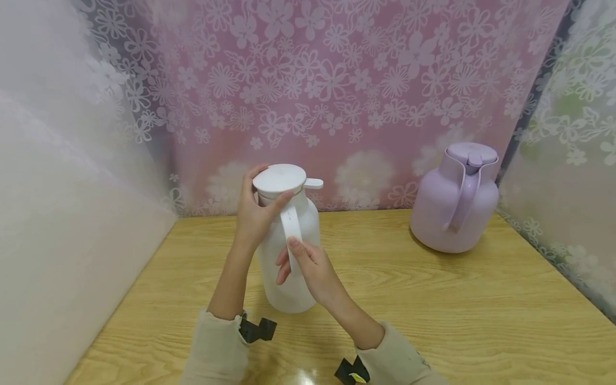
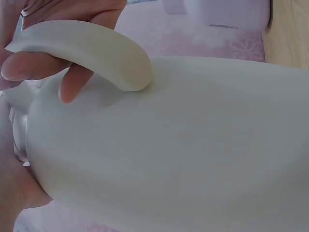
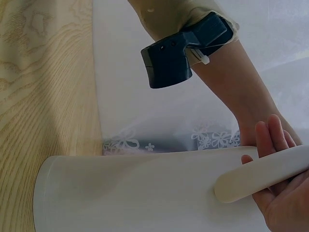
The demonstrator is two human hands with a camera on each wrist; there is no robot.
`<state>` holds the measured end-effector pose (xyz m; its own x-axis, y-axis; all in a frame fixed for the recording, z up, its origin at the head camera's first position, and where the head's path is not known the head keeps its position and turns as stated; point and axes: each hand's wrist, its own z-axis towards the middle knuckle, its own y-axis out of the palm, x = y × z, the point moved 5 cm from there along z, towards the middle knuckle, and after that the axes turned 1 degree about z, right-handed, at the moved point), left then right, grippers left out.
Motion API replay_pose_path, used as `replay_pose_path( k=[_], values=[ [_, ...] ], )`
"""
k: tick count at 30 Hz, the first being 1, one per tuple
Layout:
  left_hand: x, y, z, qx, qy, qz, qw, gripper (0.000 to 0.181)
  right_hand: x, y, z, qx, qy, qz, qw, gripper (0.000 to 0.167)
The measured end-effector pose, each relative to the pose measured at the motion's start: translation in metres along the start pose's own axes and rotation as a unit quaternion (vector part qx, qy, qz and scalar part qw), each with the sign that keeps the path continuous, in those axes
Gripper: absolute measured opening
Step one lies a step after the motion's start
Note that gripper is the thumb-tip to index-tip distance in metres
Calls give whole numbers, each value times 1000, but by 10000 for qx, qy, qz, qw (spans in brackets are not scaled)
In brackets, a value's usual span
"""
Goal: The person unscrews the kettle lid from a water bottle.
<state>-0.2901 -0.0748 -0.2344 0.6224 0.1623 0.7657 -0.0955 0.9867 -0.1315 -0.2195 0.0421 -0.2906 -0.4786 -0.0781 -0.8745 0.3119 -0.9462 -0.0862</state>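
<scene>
A white thermos jug [image 1: 300,294] stands upright on the wooden table in the head view. Its round lid [image 1: 279,178] is on top, with a small tab [image 1: 314,183] sticking out to the right. My left hand [image 1: 257,214] grips the lid and neck from the left, its thumb under the near rim. My right hand [image 1: 315,270] holds the curved handle [image 1: 291,224], thumb on its near side and fingers passing behind. In the left wrist view the jug body [image 2: 183,145] fills most of the picture. From the right wrist, the handle [image 3: 256,176] shows across the fingers.
A lilac thermos jug [image 1: 449,214] stands at the back right of the wooden table [image 1: 375,299], its handle facing me. A pink flowered curtain [image 1: 308,80] hangs behind. A pale wall [image 1: 72,224] closes the left side and a flowered sheet [image 1: 568,176] the right.
</scene>
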Motion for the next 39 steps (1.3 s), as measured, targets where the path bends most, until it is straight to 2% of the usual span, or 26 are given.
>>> replay_pose_path(
  k=[9, 18, 24, 29, 33, 39],
  values=[
    [2, 0, 1, 189, -32, -106, 9998, 66, -1, 0, 0, -1, -15, -19, 10000, 46],
    [11, -4, 7, 397, 249, -115, 9988, 63, 0, 1, 0, -53, 70, -4, 10000, 43],
    [20, -8, 12, 635, 587, -238, 9960, 65, -3, 1, 1, -44, 132, -13, 9999, 39],
    [23, -16, 13, 800, 785, -675, 9914, 65, -2, 0, 1, -33, 108, -59, 9999, 41],
    [24, -23, 13, 841, 871, -1137, 9861, 61, -1, 0, 0, -15, 54, -99, 9999, 44],
    [27, -31, 11, 868, 1023, -1530, 9791, 61, -1, 0, -1, -14, -10, -86, 10000, 46]
  ],
)
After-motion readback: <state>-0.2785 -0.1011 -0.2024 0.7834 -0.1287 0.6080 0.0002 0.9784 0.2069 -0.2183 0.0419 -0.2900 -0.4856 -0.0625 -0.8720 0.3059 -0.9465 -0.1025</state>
